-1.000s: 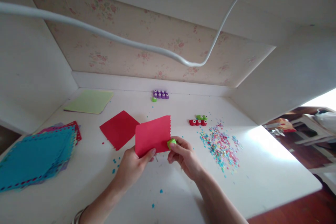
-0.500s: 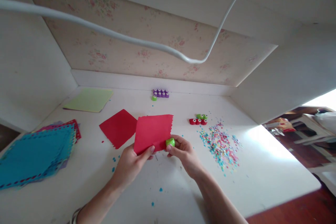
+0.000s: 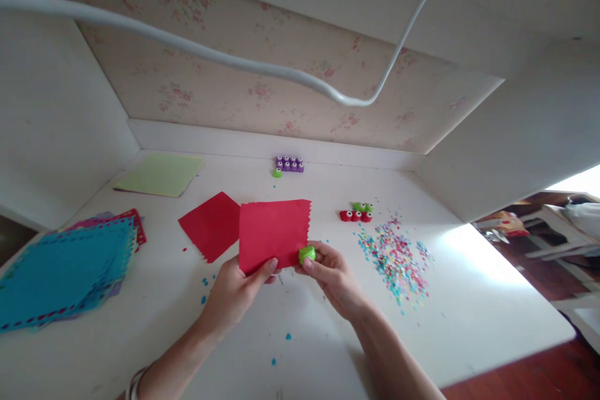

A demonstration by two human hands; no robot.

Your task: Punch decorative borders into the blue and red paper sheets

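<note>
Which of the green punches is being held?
The green punch in the right hand, by the held red sheet; the other green punches rest on the table.

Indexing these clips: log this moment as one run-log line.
left hand: holds red sheet; right hand: holds green punch at sheet's lower right corner; left side: blue sheets; right side: confetti

A white cable sags across floral wallpaper above the desk. Near the back, small purple blocks stand in two rows; pale green sheets lie to their left, with piled blue sheets nearer. Multicoloured confetti is scattered at right; past the desk shows reddish-brown floor.
</note>
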